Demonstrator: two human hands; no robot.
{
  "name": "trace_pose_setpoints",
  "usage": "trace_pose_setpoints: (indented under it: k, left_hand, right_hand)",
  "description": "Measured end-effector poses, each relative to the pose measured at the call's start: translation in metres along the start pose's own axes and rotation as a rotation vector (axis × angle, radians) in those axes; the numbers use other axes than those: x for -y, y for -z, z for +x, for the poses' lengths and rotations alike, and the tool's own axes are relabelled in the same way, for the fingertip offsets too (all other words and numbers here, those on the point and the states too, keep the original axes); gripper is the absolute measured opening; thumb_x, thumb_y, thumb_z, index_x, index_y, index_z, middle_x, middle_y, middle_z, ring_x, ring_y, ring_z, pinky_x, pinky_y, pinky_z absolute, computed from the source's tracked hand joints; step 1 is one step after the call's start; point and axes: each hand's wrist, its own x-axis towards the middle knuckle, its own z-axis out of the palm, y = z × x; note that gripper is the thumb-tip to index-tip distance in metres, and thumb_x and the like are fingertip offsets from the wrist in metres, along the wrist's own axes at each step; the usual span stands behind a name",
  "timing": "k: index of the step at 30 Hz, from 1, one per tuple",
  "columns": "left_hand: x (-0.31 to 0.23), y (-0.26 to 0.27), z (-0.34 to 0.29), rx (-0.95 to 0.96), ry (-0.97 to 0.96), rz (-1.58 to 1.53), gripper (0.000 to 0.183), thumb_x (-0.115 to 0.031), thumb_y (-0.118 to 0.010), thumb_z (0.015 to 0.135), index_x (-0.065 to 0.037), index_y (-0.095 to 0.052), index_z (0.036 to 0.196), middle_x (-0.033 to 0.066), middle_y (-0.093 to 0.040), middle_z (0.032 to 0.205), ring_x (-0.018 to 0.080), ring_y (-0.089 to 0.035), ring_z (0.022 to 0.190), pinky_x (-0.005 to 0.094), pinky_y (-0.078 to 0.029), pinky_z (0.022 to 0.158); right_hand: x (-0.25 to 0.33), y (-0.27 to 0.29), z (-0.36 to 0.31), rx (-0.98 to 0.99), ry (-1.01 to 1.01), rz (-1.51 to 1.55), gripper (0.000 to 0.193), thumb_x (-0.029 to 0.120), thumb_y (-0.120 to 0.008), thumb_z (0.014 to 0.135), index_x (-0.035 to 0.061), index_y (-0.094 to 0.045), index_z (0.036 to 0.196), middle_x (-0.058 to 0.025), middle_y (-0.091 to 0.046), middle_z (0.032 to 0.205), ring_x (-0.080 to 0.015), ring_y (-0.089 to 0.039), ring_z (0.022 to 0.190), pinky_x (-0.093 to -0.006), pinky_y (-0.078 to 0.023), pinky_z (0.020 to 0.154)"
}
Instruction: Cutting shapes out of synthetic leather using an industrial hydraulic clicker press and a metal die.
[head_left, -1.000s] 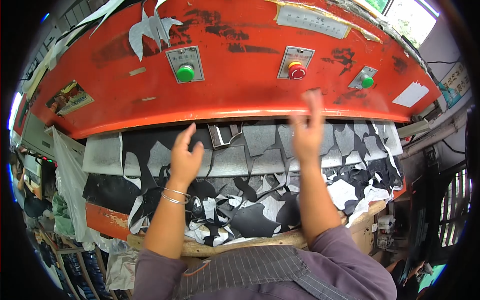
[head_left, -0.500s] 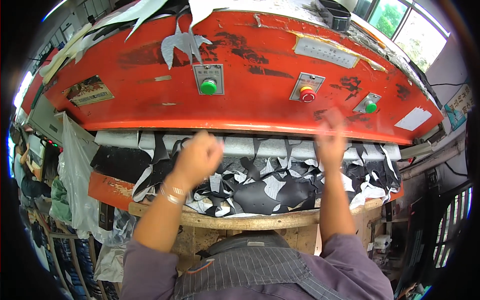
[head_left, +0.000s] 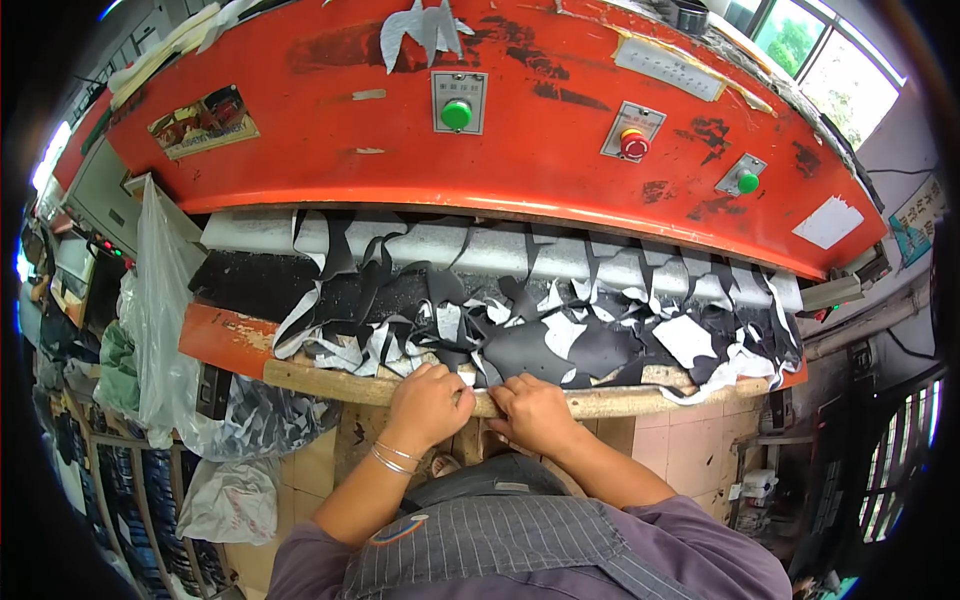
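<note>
My left hand and my right hand are close together at the wooden front rail of a red press machine. Both have curled fingers over the rail, beside the edge of the cut scraps. Whatever lies inside the fingers is hidden. Just beyond them, black and white scraps of sheet material cover the machine's bed in a tangled layer. A larger dark piece lies flat in front of my right hand. Strips of scrap also hang over the long white pad behind.
The red press front spans the far side, with a left green button, a red button and a right green button. Clear plastic bags hang at the left. A white sack lies on the floor.
Both hands have come down and back from near the press front to the wooden rail, and closer together. The view has shifted, so the press front appears higher.
</note>
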Motion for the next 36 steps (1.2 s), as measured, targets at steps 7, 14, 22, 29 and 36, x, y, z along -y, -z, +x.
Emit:
trace_pose_setpoints:
  k: [7, 14, 22, 29, 36]
  left_hand:
    - [0.021, 0.030, 0.041, 0.598, 0.082, -0.108, 0.025, -0.031, -0.066, 0.080, -0.007, -0.072, 0.081, 0.0123, -0.066, 0.078, 0.0276, -0.064, 0.075, 0.0351, -0.051, 0.066]
    - [0.060, 0.008, 0.168, 0.163, 0.305, -0.662, 0.048, -0.011, -0.071, 0.081, 0.001, -0.052, 0.125, 0.0116, -0.058, 0.115, 0.0102, -0.061, 0.080, 0.0241, -0.051, 0.071]
    - [0.072, -0.038, 0.238, 0.174, 0.209, -0.716, 0.115, -0.024, -0.083, 0.068, 0.012, -0.005, 0.144, 0.0253, -0.044, 0.130, 0.0240, -0.064, 0.088, 0.0331, -0.052, 0.081]
    - [0.053, -0.030, 0.214, 0.174, 0.368, -0.850, 0.035, -0.031, -0.066, 0.086, 0.004, -0.063, 0.085, 0.0254, -0.064, 0.077, 0.0346, -0.066, 0.081, 0.0364, -0.050, 0.067]
    - [0.086, 0.027, 0.142, 0.421, 0.149, -0.314, 0.041, -0.028, -0.074, 0.078, 0.000, -0.062, 0.106, 0.0182, -0.065, 0.095, 0.0306, -0.064, 0.087, 0.0386, -0.050, 0.076]
  right_hand:
    - [-0.058, 0.060, 0.084, 0.309, -0.104, 0.250, 0.039, 0.036, -0.071, 0.079, 0.0058, -0.066, 0.103, -0.0119, -0.066, 0.104, -0.0332, -0.062, 0.097, -0.0394, -0.051, 0.079]
    - [-0.163, 0.040, 0.230, -0.260, 0.164, -0.161, 0.027, 0.033, -0.069, 0.077, 0.0085, -0.064, 0.087, -0.0078, -0.062, 0.088, -0.0261, -0.057, 0.095, -0.0402, -0.041, 0.088]
    - [-0.170, 0.061, 0.219, -0.290, 0.223, 0.192, 0.017, 0.023, -0.068, 0.082, 0.0071, -0.062, 0.085, -0.0058, -0.063, 0.083, -0.0256, -0.060, 0.087, -0.0449, -0.034, 0.099]
    - [-0.133, 0.076, 0.174, -0.291, 0.087, 0.512, 0.016, 0.015, -0.067, 0.083, 0.0028, -0.060, 0.090, -0.0105, -0.061, 0.079, -0.0289, -0.059, 0.082, -0.0435, -0.038, 0.098]
    - [-0.106, 0.039, 0.252, -0.141, 0.309, 0.020, 0.021, 0.024, -0.066, 0.082, 0.0054, -0.057, 0.077, -0.0098, -0.059, 0.079, -0.0293, -0.057, 0.082, -0.0391, -0.040, 0.075]
